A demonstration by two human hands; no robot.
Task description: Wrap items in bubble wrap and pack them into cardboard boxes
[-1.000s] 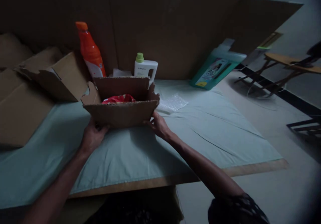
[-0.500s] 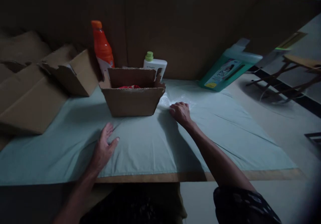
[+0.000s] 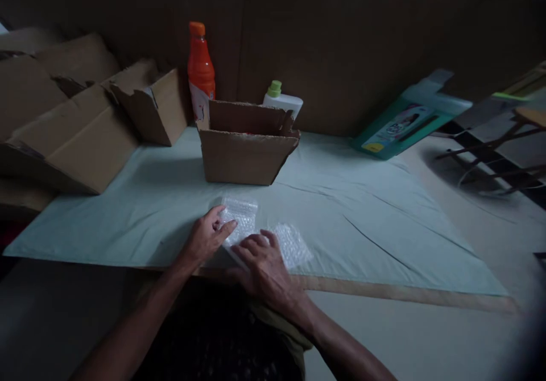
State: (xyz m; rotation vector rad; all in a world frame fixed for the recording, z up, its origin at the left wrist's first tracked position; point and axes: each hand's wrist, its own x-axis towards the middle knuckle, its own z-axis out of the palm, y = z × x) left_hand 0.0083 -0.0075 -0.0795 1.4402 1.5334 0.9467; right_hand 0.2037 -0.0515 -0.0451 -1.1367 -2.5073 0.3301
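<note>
Clear bubble wrap (image 3: 242, 211) lies near the front edge of the cloth-covered table, under both hands. My left hand (image 3: 207, 237) pinches its left side, thumb on top. My right hand (image 3: 267, 270) is closed on the wrap beside it, fingers curled. More of the wrap spreads to the right of that hand; whether it is one sheet or two I cannot tell. Behind the hands stands an open cardboard box (image 3: 243, 158), with a bit of red just showing inside it.
An orange bottle (image 3: 201, 65) and a white bottle with a green cap (image 3: 284, 101) stand behind the box. A large green jug (image 3: 412, 119) is at the back right. Several open cardboard boxes (image 3: 91, 142) crowd the left. A cardboard wall (image 3: 324, 45) closes the back.
My right hand has brought the bubble wrap from beside the box toward me and left, to the front edge. My left hand, open before, has moved right and taken hold of it.
</note>
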